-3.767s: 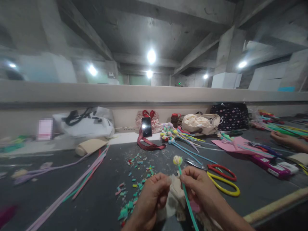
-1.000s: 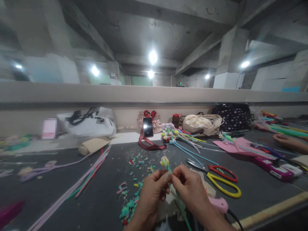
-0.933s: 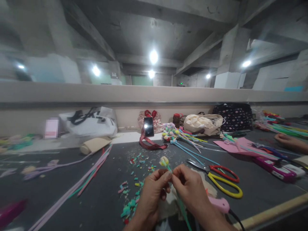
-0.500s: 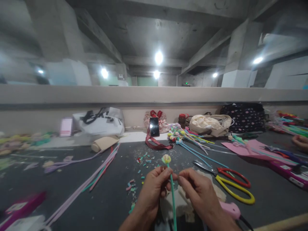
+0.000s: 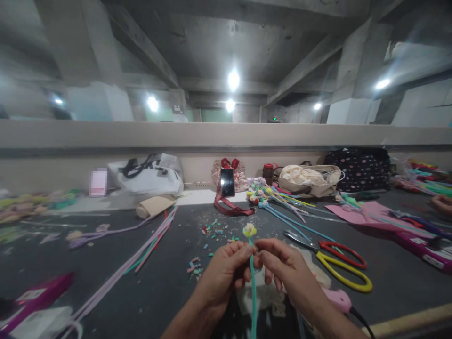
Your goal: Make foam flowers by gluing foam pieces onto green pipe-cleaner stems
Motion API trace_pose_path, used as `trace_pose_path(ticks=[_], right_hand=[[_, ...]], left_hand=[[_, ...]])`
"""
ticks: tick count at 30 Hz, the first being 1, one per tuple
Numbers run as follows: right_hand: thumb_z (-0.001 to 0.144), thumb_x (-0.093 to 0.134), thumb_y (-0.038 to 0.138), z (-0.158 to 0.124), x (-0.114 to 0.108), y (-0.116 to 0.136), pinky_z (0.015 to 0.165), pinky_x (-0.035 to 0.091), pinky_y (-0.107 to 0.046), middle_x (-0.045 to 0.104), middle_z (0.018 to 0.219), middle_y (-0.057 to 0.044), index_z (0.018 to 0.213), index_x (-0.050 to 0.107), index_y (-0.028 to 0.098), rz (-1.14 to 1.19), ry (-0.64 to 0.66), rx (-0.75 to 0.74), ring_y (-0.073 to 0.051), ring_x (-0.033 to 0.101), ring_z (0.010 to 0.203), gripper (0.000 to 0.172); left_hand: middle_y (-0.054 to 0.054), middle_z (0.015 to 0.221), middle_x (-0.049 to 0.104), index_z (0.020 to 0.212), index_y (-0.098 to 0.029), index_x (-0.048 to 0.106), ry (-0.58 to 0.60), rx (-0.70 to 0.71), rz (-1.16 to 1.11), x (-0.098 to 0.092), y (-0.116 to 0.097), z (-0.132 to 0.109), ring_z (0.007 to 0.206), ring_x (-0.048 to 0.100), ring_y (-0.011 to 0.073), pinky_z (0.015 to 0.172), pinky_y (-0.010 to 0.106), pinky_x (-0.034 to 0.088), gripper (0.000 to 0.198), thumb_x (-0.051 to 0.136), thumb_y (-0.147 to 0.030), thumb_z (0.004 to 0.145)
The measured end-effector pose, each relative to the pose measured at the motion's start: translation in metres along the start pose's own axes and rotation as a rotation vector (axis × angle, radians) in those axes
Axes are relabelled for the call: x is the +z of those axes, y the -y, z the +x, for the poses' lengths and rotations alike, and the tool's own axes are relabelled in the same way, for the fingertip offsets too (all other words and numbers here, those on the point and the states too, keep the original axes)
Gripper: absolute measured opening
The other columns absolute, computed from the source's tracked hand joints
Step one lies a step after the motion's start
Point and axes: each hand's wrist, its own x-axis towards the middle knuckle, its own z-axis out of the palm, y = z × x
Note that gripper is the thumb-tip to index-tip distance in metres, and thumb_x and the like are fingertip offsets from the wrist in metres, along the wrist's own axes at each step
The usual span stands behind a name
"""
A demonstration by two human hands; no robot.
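My left hand [image 5: 222, 273] and my right hand [image 5: 282, 263] meet in front of me, both pinched on a teal stem [image 5: 253, 296]. The stem stands nearly upright and carries a small yellow-and-pink flower head [image 5: 249, 230] just above my fingertips. Its lower end runs down out of the picture. Under my hands lies a pale cloth [image 5: 263, 296] on the dark table [image 5: 106, 282]. A pink glue gun [image 5: 337, 300] rests just right of my right wrist.
Red-and-yellow scissors [image 5: 339, 263] lie to the right. Cut scraps [image 5: 208, 235], long chenille stems [image 5: 141, 254], a bunch of finished flowers [image 5: 271, 200], a phone [image 5: 227, 182], bags [image 5: 148, 174] and pink paper [image 5: 367, 212] lie about. Another person's hand [image 5: 441, 203] rests far right.
The stem has gone from leaning left to nearly upright between my fingers. The view has swung left, and my hands have closed together around the stem.
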Motion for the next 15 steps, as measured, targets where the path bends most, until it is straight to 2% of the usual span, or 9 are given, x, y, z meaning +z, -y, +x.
trace_pose_path(ticks=[3,6,8,11,15], right_hand=[[0.071,0.055,0.032,-0.001,0.002,0.007,0.034,0.031,-0.013,0.056,0.06,0.002,0.085,0.061,0.016,0.019,0.053,0.024,-0.007,0.048,0.045,0.022],[0.07,0.056,0.027,-0.005,-0.002,0.014,0.035,0.03,-0.013,0.054,0.052,0.003,0.068,0.063,0.015,-0.156,-0.04,-0.016,-0.006,0.045,0.043,0.014],[0.07,0.055,0.025,-0.007,-0.008,0.016,0.035,0.03,-0.014,0.051,0.049,0.004,0.065,0.062,0.015,-0.262,-0.088,-0.03,-0.006,0.043,0.041,0.013],[0.07,0.054,0.026,-0.008,-0.018,0.014,0.035,0.03,-0.016,0.048,0.048,0.005,0.068,0.061,0.016,-0.334,-0.082,-0.029,-0.006,0.041,0.039,0.012],[0.069,0.055,0.03,-0.007,-0.024,0.009,0.039,0.034,-0.018,0.051,0.052,0.004,0.069,0.061,0.016,-0.423,-0.076,-0.032,-0.008,0.044,0.042,0.015]], left_hand=[[-0.003,0.045,0.052,0.064,-0.013,0.055,-0.024,0.014,0.062,0.004,0.003,-0.003,0.035,0.04,0.0021,0.033,0.012,0.021,0.022,0.055,-0.034,0.069],[-0.003,0.049,0.055,0.064,-0.014,0.053,-0.087,0.026,0.138,0.0,-0.007,-0.006,0.036,0.044,0.0038,0.031,0.012,0.023,0.021,0.057,-0.034,0.067],[0.0,0.058,0.06,0.065,-0.014,0.052,-0.133,0.059,0.132,-0.01,-0.02,-0.009,0.035,0.043,0.0025,0.029,0.011,0.024,0.02,0.056,-0.033,0.068],[-0.002,0.056,0.058,0.065,-0.013,0.052,-0.191,0.122,0.072,-0.031,-0.042,-0.012,0.029,0.032,-0.0022,0.028,0.009,0.02,0.015,0.056,-0.027,0.069],[-0.005,0.05,0.051,0.071,-0.013,0.056,-0.215,0.075,-0.116,-0.054,-0.056,-0.017,0.027,0.027,-0.0024,0.025,0.007,0.02,0.011,0.054,-0.024,0.069]])
